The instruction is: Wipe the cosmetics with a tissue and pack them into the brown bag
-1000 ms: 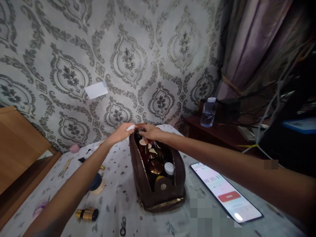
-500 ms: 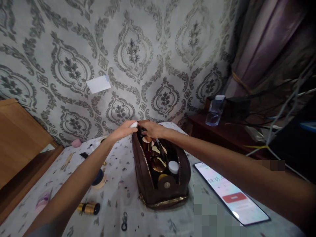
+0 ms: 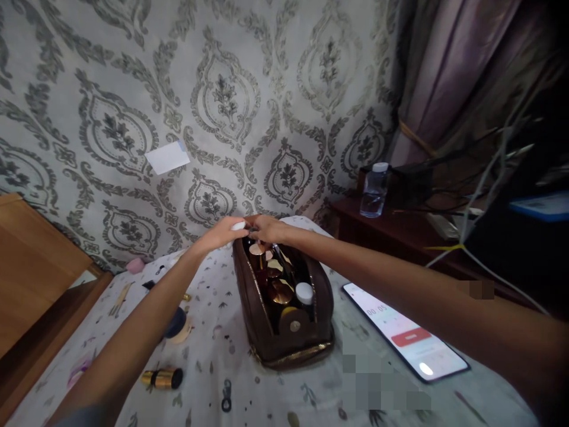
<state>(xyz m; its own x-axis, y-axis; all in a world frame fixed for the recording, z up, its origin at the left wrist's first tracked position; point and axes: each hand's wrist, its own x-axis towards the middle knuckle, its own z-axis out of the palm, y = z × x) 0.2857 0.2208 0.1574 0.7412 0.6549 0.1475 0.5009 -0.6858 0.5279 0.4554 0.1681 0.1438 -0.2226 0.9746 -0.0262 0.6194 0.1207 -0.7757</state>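
A brown zip-up makeup bag (image 3: 291,341) stands open on the bed, with gold-capped containers (image 3: 281,292) and a white-lidded jar (image 3: 304,293) inside. At its far left corner is my left hand (image 3: 222,233), its fingers closed around a small white object (image 3: 238,226) of unclear kind. My right hand (image 3: 270,230) reaches over the far end of the bag, fingers bent down into the opening. Its fingertips meet a small dark item beside the left fingertips, too hidden to name.
A lit phone (image 3: 409,335) lies right of the bag. On the left are a gold-and-black tube (image 3: 162,378), a dark-lidded jar (image 3: 178,326) and a pink sponge (image 3: 136,265). A water bottle (image 3: 374,191) stands on the dark red table (image 3: 349,222), near cables.
The view has shifted slightly, so most things sit a little further left. My right hand's fingers have drawn closer to my left fingertips at the far end of the bag.
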